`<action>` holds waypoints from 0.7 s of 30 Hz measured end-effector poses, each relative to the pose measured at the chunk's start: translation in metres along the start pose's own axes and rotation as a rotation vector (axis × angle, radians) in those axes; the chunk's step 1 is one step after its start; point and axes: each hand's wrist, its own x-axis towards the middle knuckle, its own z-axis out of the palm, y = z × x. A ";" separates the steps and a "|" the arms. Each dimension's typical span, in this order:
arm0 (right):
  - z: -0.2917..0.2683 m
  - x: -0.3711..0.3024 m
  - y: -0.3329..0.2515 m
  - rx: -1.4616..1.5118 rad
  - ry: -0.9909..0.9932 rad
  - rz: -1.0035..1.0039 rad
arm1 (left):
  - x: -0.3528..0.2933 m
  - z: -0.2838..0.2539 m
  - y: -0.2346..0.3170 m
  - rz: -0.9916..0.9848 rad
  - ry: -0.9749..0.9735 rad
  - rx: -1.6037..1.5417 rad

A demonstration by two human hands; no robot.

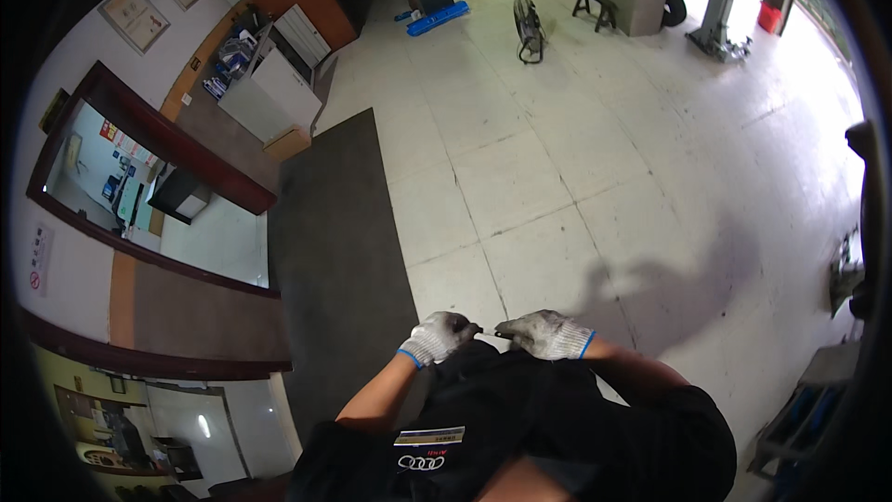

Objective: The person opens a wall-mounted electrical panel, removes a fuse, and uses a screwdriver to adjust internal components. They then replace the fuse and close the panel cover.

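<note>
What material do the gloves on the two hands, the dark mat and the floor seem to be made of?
The left hand and right hand wear grey knitted work gloves with blue cuffs, probably cotton yarn: the surface looks ribbed and matte. The long dark grey floor mat looks like carpet or rubber, dull with no shine. The pale tiled floor seems ceramic or stone: grid joints and a slight gloss.

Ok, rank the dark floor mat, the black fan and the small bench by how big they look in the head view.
1. Dark floor mat, by far.
2. Black fan and small bench: they look alike, both far from the camera, so no ranking.
</note>
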 end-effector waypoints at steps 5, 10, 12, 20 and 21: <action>-0.120 0.127 0.060 0.243 -0.046 -0.065 | 0.134 -0.097 -0.024 0.169 -0.091 -0.556; -0.224 0.252 0.142 0.997 -0.192 0.168 | 0.306 -0.209 -0.011 0.301 -0.343 -0.983; -0.270 0.288 0.157 0.827 -0.022 0.122 | 0.362 -0.269 0.015 0.523 -0.378 -0.875; -0.434 0.413 0.225 1.283 0.266 0.173 | 0.576 -0.446 0.107 0.343 -0.800 -0.931; -0.452 0.434 0.244 1.367 0.251 0.138 | 0.608 -0.464 0.110 0.351 -0.793 -0.887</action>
